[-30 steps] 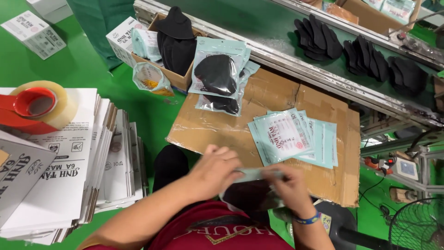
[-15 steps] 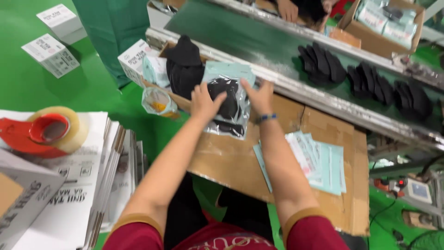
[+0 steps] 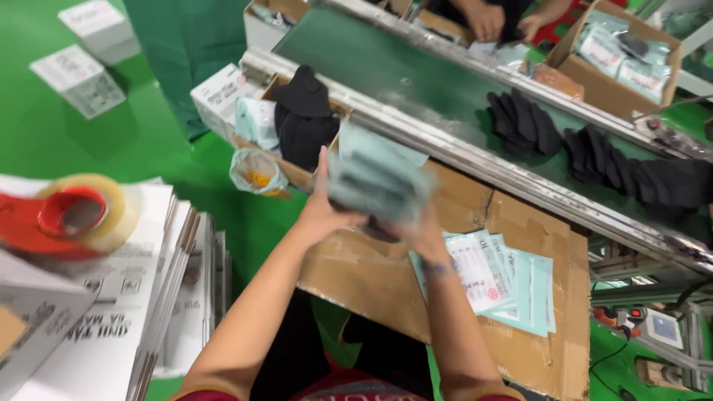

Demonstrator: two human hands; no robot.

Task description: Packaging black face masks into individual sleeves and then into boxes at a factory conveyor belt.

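Pale-green plastic packets (image 3: 379, 182), a blurred stack of them, sit lifted above the near edge of the brown cardboard sheet (image 3: 512, 223) that serves as a worktop, held between both hands. Far left, a roll of clear packing tape on a red dispenser (image 3: 74, 215) rests on a pile of flat white printed cartons (image 3: 111, 297). Right of that, a small clear bag with something yellow inside (image 3: 256, 172) hangs at the corner of an open cardboard box holding black fabric pieces (image 3: 304, 119). The left hand (image 3: 323, 212) clasps the left side of the stack, thumb pointing up along its edge. The right hand (image 3: 423, 234) grips the stack from below on its right. Further right, a fan of flat white-and-green printed pouches (image 3: 497, 275) lies on the cardboard. Beyond, black gloves (image 3: 523, 122) lie on the green conveyor belt (image 3: 416, 74).
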